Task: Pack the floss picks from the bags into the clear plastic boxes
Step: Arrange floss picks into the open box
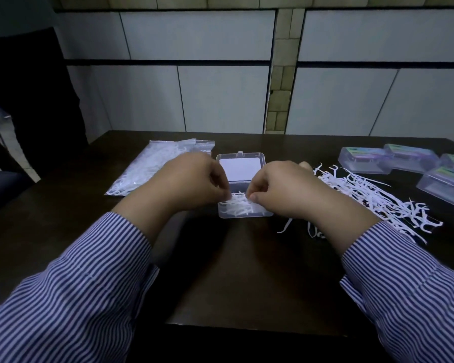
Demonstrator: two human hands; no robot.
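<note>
Lying at the far left of the dark table (236, 271), a clear bag (152, 166) holds white floss picks. Beside it, the left hand (192, 182) and right hand (281, 189), fingers curled, each pinch the floss picks (237, 206) heaped in the open clear box (243, 187) between them (its lid lies flat behind). Right of that sprawls a loose pile of picks (372, 200), then closed boxes (393, 161) whose coloured labels are too blurred to read.

Both hands, left (192, 179) and right (286, 187), fingers curled, close together.
</note>
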